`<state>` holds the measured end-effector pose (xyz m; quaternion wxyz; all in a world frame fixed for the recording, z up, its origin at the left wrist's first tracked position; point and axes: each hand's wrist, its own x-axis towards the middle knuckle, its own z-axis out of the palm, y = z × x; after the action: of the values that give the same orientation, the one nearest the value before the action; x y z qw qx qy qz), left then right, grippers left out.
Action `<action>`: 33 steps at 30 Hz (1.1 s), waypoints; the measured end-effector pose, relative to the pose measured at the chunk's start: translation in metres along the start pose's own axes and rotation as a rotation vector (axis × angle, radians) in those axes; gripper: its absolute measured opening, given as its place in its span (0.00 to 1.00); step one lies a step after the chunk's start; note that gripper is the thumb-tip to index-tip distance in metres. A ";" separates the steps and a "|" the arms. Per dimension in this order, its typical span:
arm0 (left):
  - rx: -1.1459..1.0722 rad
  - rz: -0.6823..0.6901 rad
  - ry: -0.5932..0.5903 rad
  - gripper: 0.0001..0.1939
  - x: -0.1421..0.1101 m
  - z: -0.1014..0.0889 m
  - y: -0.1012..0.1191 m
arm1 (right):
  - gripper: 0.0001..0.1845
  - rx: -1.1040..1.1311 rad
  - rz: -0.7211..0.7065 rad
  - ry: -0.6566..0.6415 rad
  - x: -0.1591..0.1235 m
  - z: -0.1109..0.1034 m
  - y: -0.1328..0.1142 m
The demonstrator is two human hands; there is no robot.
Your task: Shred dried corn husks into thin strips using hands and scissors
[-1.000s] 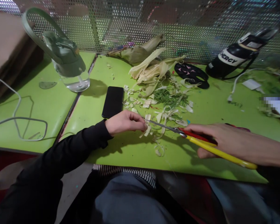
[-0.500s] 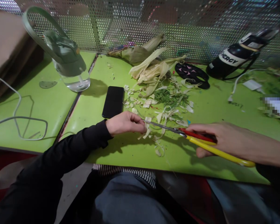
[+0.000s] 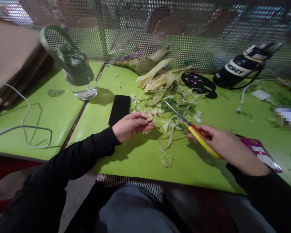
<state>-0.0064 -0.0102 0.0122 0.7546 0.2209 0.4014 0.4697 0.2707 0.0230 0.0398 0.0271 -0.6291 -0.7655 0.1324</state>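
My left hand [image 3: 134,125] is partly curled, with a pale strip of corn husk [image 3: 148,117] between its thumb and fingers. It hovers in front of the black phone [image 3: 119,109]. My right hand [image 3: 220,140] grips scissors [image 3: 196,134] with red and yellow handles. Their blades look closed and point up-left over the green shredded husk [image 3: 181,105], apart from my left hand. Pale cut husk pieces [image 3: 171,127] lie scattered on the table below the blades. Behind them sits a heap of dry corn husks [image 3: 160,81].
A clear bottle with a green lid [image 3: 80,76] stands left. A black flask [image 3: 240,69] leans near the mesh screen [image 3: 126,35]. A black cut-out shape [image 3: 199,84], a white cable [image 3: 242,94] and a purple package [image 3: 260,152] lie to the right. Brown cardboard [image 3: 14,58] is far left.
The scissors have moved away from my left hand, swinging up with their blades over the green shreds. My left hand has turned and its fingers have loosened. The purple package has come into view.
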 end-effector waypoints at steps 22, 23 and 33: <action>0.010 0.115 -0.006 0.07 -0.003 0.000 -0.010 | 0.34 -0.252 -0.304 0.322 -0.004 0.001 -0.015; 0.004 0.113 -0.005 0.07 -0.003 0.001 -0.012 | 0.29 -0.073 -0.302 0.299 -0.006 0.003 -0.028; 0.109 0.078 0.024 0.06 0.000 0.002 -0.024 | 0.09 0.466 -0.369 0.210 0.000 0.033 -0.088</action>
<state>0.0078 -0.0217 -0.0042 0.7179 0.2714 0.4265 0.4787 0.1798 0.0017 0.0287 0.2731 -0.4665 -0.8088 0.2316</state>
